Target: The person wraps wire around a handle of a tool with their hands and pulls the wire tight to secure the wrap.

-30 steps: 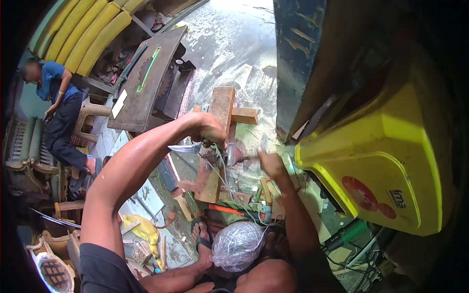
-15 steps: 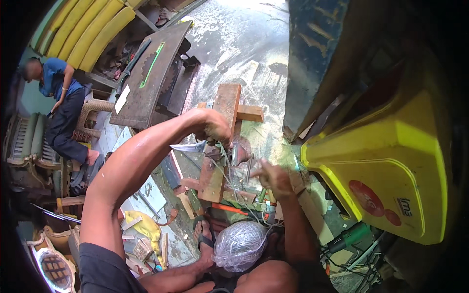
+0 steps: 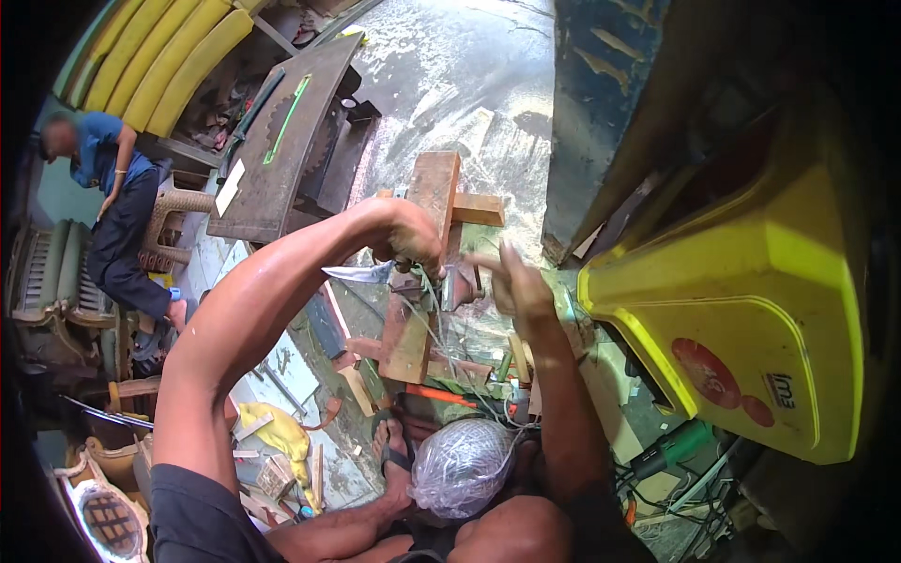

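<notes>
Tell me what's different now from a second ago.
The right hand dipped toward the body, then swung forward beside the reddish clamp, fingers now spread; whether it touches the clamp is unclear. The left hand stays bent over the wooden plank, which lies as before.

Strong white light falls on the far edge of the floor (image 3: 441,84), washing it out to pale glare; it seems to come from ahead. Brightness fades toward the floor's near edge, where a black sleeve (image 3: 211,507) shows little detail. A plastic bundle (image 3: 462,469) sparkles with small highlights. Off the floor's right edge, a yellow case (image 3: 732,281) glows along its rim, the space behind it nearly black. The left hand (image 3: 413,235) looks slightly smeared; a person's head (image 3: 60,137) is blurred. Fisheye distortion bends straight edges, and dark corners frame the view.
</notes>
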The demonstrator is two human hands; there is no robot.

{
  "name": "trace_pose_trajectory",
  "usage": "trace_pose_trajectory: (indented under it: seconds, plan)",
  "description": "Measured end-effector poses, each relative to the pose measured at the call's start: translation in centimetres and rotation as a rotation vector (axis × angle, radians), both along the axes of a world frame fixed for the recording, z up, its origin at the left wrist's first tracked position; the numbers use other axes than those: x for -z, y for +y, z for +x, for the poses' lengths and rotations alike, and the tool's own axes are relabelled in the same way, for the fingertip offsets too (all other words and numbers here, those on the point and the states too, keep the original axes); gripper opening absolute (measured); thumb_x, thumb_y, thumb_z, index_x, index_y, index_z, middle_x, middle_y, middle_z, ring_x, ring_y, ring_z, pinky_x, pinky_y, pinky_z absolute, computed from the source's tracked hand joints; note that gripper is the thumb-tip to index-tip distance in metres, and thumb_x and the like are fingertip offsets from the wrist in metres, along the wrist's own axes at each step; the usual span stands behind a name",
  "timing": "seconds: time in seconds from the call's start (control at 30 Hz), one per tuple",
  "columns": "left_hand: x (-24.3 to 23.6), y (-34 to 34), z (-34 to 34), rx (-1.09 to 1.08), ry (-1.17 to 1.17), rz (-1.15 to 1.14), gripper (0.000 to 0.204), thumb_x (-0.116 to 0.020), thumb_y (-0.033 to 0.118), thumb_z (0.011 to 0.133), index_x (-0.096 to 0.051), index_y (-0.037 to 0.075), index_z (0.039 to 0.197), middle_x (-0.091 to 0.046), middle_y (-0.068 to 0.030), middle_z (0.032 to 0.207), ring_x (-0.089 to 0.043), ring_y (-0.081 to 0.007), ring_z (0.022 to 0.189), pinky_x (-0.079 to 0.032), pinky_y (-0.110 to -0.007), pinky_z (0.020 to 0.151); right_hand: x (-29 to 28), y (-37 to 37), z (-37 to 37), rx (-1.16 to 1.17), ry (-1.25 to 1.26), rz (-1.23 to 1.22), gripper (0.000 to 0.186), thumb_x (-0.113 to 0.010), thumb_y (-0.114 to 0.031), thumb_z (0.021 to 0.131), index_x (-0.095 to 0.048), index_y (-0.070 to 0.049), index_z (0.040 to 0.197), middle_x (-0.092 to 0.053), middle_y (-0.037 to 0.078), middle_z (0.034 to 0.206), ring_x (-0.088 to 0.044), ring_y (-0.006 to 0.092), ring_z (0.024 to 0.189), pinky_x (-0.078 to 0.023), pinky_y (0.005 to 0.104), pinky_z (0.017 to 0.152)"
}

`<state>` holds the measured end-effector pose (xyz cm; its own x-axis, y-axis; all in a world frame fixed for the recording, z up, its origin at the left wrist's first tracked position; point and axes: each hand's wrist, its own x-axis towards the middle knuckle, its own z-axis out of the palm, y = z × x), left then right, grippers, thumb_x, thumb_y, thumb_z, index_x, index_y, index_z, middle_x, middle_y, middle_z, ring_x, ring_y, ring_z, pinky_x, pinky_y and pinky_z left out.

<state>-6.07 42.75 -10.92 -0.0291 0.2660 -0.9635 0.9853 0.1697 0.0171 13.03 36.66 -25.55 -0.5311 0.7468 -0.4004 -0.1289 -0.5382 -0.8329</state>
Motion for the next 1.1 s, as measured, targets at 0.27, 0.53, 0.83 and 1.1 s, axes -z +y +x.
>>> trace_pose_trajectory:
  seconds: [0.27, 0.53, 0.83, 1.1]
  plan:
    - [1.1, 0.0, -1.0, 0.070, -0.022, -0.018, 0.045, -0.069, 0.042, 0.089, -0.067, -0.002, 0.080, -0.053, -0.0057, 0.068, -0.046, -0.0191, 0.057, -0.038, -0.039, 0.050, 0.3, -5.5, 0.6, 0.012, -0.045, -0.159, 0.063, -0.037, -0.050, 0.106, -0.074, -0.004, 0.084, -0.063, 0.004, 0.063, -0.031, 0.0064, 0.044, -0.026, 0.0262, 0.045]
    - [0.4, 0.7, 0.0, 0.057, -0.027, 0.005, 0.043, -0.071, 0.041, 0.088, -0.068, -0.001, 0.081, -0.053, -0.0045, 0.068, -0.047, -0.0186, 0.056, -0.039, -0.039, 0.049, 4.8, -1.6, -1.4, -0.046, -0.516, 0.054, 0.073, -0.032, -0.060, 0.104, -0.079, -0.004, 0.101, -0.032, -0.006, 0.053, -0.031, 0.0089, 0.049, -0.026, 0.0313, 0.049]
    - [0.7, 0.7, 0.2, 0.009, -0.044, -0.052, 0.035, -0.070, 0.036, 0.089, -0.066, 0.004, 0.075, -0.052, -0.0024, 0.065, -0.044, -0.0160, 0.054, -0.036, -0.036, 0.048, 1.3, 1.7, -1.0, 0.030, -0.261, 0.222, 0.066, -0.029, -0.055, 0.106, -0.077, -0.010, 0.110, -0.051, 0.003, 0.050, -0.038, 0.0120, 0.044, -0.033, 0.0301, 0.048]
    - [0.2, 0.0, -0.1, -0.065, -0.056, -0.036, 0.034, -0.072, 0.034, 0.089, -0.072, 0.000, 0.089, -0.056, -0.0041, 0.073, -0.050, -0.0165, 0.061, -0.042, -0.037, 0.052, 2.1, -5.2, 0.8, -0.132, -0.208, 0.175, 0.062, -0.039, -0.052, 0.105, -0.069, 0.002, 0.112, -0.074, 0.017, 0.084, -0.053, 0.0193, 0.058, -0.046, 0.0356, 0.060]
